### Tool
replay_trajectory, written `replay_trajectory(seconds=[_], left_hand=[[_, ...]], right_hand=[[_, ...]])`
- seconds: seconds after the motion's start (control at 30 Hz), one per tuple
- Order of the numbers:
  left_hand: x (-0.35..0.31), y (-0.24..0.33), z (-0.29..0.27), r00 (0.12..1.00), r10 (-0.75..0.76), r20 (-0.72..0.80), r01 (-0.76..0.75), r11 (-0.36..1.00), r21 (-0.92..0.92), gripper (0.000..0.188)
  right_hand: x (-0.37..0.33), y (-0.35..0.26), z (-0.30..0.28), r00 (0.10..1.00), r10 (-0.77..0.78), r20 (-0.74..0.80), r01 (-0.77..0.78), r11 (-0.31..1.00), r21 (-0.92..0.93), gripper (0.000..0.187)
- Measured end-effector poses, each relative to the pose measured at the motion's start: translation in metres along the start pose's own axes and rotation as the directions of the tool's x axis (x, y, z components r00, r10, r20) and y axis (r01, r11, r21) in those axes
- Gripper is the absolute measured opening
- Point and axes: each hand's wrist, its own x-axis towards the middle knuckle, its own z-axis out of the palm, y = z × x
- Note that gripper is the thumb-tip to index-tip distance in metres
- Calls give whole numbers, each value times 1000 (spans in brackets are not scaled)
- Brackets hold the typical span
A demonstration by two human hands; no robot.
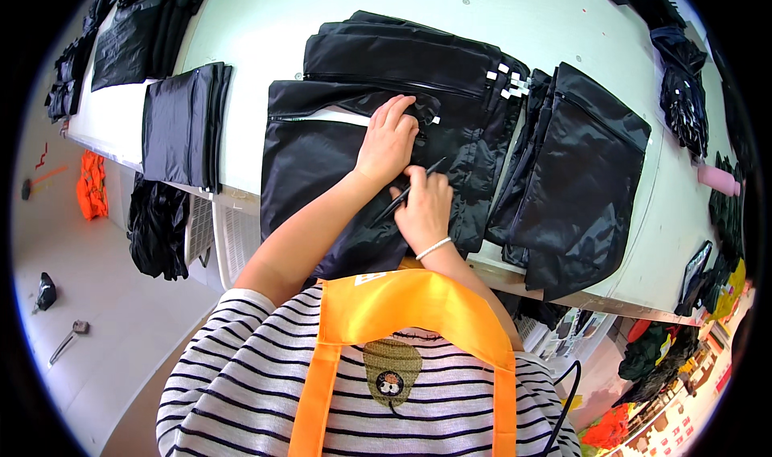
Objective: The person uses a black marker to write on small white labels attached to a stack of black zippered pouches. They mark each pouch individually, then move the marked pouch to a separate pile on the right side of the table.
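Note:
A black, shiny fabric piece (322, 163) lies before me on the pale table, with a gap near its upper edge where a white strip shows through. My left hand (390, 139) is closed at the right end of this gap, its fingers on the bunched fabric; the fingertips are partly hidden. Just below it, my right hand (426, 207) grips a slim, dark pointed tool (392, 207), whose exact kind I cannot make out. A small white tag (437, 121) sits beside my left fingers. Behind and to the right, a stack of like black pieces (402, 55) carries several white tags.
More folded black pieces stand to the right (587, 159) and left (181, 123), the right pile hanging over the front table edge (635, 308). A pink bottle (718, 180) is at the far right. White crates (240, 244) sit below the table.

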Motion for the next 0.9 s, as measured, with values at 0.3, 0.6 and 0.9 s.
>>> replay_trajectory(seconds=[0.3,0.6,0.9], left_hand=[[30,1,10,942,-131,-310,66,975,-211,13],[70,48,14,979,110,-171,-138,977,-162,50],[32,21,19,961,138,240,-180,970,163,71]], right_hand=[[-33,5,-20,981,165,101,-192,872,450,27],[-51,164,-218,830,361,-426,-186,898,399,16],[-89,311,-273,761,234,-605,-435,876,-209,12]])
